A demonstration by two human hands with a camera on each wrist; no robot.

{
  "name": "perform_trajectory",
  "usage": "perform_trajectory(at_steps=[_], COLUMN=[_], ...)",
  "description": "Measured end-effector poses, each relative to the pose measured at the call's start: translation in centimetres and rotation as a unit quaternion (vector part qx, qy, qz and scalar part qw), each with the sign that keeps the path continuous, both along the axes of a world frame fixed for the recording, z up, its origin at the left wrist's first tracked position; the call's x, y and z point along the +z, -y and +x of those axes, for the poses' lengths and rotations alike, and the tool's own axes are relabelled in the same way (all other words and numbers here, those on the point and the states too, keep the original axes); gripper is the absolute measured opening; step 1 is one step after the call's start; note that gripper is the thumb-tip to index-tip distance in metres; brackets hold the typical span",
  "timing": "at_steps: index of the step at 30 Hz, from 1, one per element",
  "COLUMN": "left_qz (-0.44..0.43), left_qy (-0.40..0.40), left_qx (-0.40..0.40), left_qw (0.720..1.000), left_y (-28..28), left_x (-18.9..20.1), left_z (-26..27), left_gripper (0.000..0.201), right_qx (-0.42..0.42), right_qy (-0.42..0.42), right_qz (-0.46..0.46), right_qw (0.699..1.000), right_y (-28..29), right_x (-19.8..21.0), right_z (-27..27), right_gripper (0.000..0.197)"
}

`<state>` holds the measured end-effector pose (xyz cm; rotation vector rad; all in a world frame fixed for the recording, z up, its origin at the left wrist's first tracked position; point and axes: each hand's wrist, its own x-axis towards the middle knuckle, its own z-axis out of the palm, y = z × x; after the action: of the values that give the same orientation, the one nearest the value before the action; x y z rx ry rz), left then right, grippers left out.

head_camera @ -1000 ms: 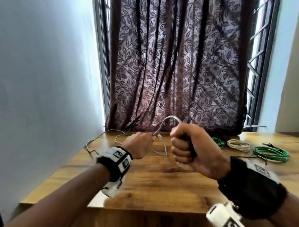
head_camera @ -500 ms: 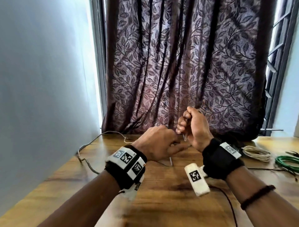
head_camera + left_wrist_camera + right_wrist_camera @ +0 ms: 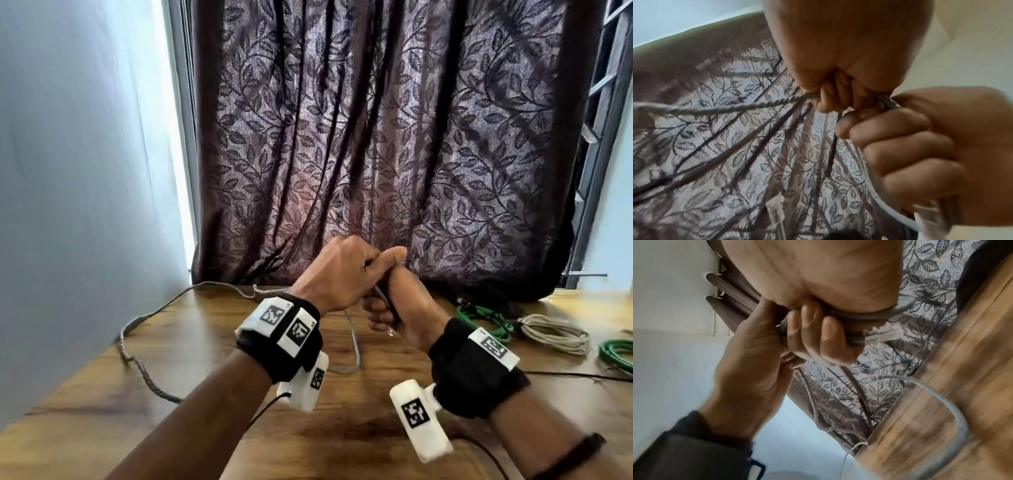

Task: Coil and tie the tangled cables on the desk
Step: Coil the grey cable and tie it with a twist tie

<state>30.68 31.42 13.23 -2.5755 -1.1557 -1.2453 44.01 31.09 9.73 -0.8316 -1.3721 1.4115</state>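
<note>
Both hands meet above the middle of the wooden desk (image 3: 342,428). My right hand (image 3: 400,305) is a fist round loops of a grey cable (image 3: 137,322), whose clear plug (image 3: 390,331) sticks out below the fist. My left hand (image 3: 342,270) lies over the top of that fist and pinches the same cable. In the left wrist view its fingers (image 3: 838,95) grip the twisted grey cable (image 3: 735,107) right against the right hand (image 3: 920,146). The right wrist view shows the fingers (image 3: 818,339) curled round the loops beside the plug (image 3: 884,335). The rest of the cable trails left across the desk.
Tied coils lie at the right of the desk: a green coil (image 3: 486,315), a beige coil (image 3: 555,334) and another green coil (image 3: 616,353). A thin black wire (image 3: 582,375) runs along the right. A patterned curtain (image 3: 376,154) hangs behind; a wall (image 3: 68,205) bounds the left.
My left hand has risen and closed onto the top of the right fist. The right hand has dropped a little, and the cable on the desk has shifted with them.
</note>
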Motion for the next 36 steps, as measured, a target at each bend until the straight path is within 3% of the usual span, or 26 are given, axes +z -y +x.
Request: perform_trajectory(at_steps=[3,6,9,13,16,19,22,24,29,33,36], left_qz=[0.057,0.112,0.04,-0.044,-0.084,-0.096,-0.094,-0.111,-0.179,-0.241,-0.232], left_qy=[0.018,0.05,0.095,0.116,0.131,0.151,0.167,0.189,0.227,0.246,0.162], left_qx=[0.001,0.029,0.0,-0.128,-0.132,-0.066,-0.001,0.015,0.052,0.068,0.103], left_qw=[0.998,0.992,0.995,0.984,0.979,0.982,0.981,0.975,0.956,0.936,0.954], left_y=[-0.7,-1.3,-1.8,-2.3,-1.8,-1.9,-2.7,-3.3,-2.9,-3.1,-2.9], left_x=[-0.3,0.1,0.6,0.3,0.3,0.7,1.0,0.8,0.0,-2.1,-3.2], left_z=[0.6,0.0,-0.8,-1.4,-1.0,-1.2,-2.4,-3.2,-2.0,-0.7,-0.2], left_gripper=[0.057,0.053,0.069,0.096,0.083,0.07,0.072,0.076,0.079,0.099,0.06], right_qx=[0.054,0.136,0.221,0.314,0.357,0.29,0.163,0.11,0.153,0.145,0.126], right_qy=[-0.018,-0.051,-0.084,-0.14,-0.184,-0.203,-0.148,-0.134,-0.268,-0.37,-0.429], right_qz=[-0.026,-0.067,-0.1,-0.126,-0.121,-0.093,-0.027,-0.006,-0.054,-0.07,-0.044], right_qw=[0.998,0.987,0.967,0.93,0.908,0.931,0.975,0.985,0.95,0.915,0.894], right_y=[0.3,1.1,2.5,3.2,2.9,2.7,2.8,3.0,3.8,3.4,2.6], right_x=[0.2,1.1,2.5,3.3,3.1,2.9,2.3,1.8,2.1,2.5,2.3], right_z=[0.2,0.4,0.9,0.9,1.1,0.7,-0.5,-1.3,-1.9,-1.6,-0.8], right_gripper=[0.079,0.076,0.061,0.043,0.04,0.04,0.038,0.034,0.038,0.037,0.035])
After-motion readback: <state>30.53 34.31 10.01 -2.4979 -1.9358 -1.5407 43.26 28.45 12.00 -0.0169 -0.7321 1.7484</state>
